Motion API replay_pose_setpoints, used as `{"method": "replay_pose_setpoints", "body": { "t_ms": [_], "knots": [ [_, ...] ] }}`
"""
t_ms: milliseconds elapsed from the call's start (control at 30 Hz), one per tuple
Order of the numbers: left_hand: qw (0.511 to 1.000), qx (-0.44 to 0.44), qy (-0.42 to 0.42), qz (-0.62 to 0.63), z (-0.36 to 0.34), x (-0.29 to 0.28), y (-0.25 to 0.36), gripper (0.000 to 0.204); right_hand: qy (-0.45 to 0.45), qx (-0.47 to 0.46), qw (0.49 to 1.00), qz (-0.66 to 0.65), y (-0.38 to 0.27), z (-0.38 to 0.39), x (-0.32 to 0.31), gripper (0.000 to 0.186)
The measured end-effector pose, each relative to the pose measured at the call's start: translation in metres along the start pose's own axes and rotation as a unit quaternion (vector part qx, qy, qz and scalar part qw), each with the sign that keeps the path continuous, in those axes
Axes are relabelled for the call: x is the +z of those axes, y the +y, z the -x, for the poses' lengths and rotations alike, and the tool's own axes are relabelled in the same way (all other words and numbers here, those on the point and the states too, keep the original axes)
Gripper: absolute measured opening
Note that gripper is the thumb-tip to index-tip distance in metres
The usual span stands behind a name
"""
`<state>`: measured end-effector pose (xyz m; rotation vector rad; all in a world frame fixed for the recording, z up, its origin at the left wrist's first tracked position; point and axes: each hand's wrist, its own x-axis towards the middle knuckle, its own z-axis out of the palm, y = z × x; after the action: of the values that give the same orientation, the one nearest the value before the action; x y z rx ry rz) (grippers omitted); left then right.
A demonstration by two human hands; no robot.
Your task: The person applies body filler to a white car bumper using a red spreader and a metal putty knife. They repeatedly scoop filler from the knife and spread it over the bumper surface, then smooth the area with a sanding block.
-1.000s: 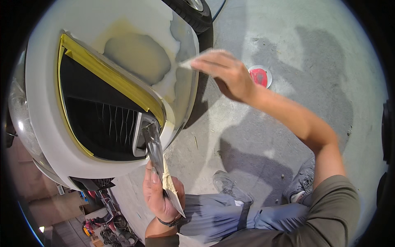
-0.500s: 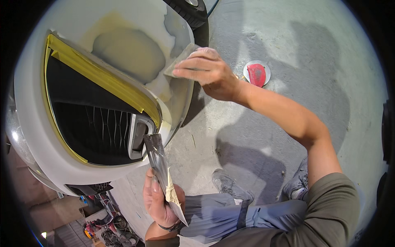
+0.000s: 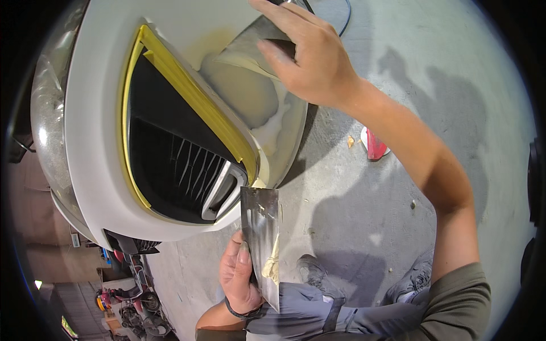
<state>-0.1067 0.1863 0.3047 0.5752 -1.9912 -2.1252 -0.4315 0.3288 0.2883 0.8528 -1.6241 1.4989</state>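
My right hand (image 3: 321, 65) grips a flat grey spreader (image 3: 254, 41), pressed at a slant against the white car bumper (image 3: 99, 142). Below its edge, a cream smear of filler (image 3: 242, 58) lies on the far side of a grey and tan sanded patch (image 3: 250, 99). Low in the middle, my left hand (image 3: 236, 275) is closed around a metal putty plate (image 3: 259, 227), holding it upright beside the bumper's near corner. A lump of cream putty (image 3: 271, 268) clings to the plate's right edge.
Yellow masking tape (image 3: 196, 105) borders the black grille opening (image 3: 170, 153). On the concrete floor (image 3: 341, 221) to the right lies a red piece (image 3: 375, 145) on a white disc. A hose (image 3: 347, 17) runs at the far side. A motorcycle (image 3: 142, 307) stands lower left.
My right hand has moved with the spreader to the patch's far side, where a cream smear now shows. The view has shifted, and the metal plate now faces me more broadly.
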Motion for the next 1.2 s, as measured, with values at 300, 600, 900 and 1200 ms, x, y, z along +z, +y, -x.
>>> {"method": "replay_pose_setpoints", "body": {
  "t_ms": [300, 600, 900, 1200],
  "knots": [
    [1.000, -0.013, 0.004, 0.016, -0.004, 0.010, 0.006, 0.052, 0.000, -0.112, 0.994, 0.011, -0.004, -0.055, 0.022, 0.052],
    [1.000, -0.014, -0.003, 0.008, -0.005, 0.010, 0.004, 0.052, -0.013, -0.144, 0.988, 0.047, 0.009, -0.017, 0.032, 0.055],
    [0.999, -0.008, -0.037, -0.003, -0.005, 0.004, 0.003, 0.054, -0.144, -0.106, 0.984, 0.020, 0.005, 0.081, 0.016, 0.071],
    [1.000, -0.025, -0.010, 0.006, -0.008, 0.011, 0.006, 0.054, -0.037, -0.077, 0.996, -0.040, 0.012, -0.024, 0.006, 0.053]
  ]
}}
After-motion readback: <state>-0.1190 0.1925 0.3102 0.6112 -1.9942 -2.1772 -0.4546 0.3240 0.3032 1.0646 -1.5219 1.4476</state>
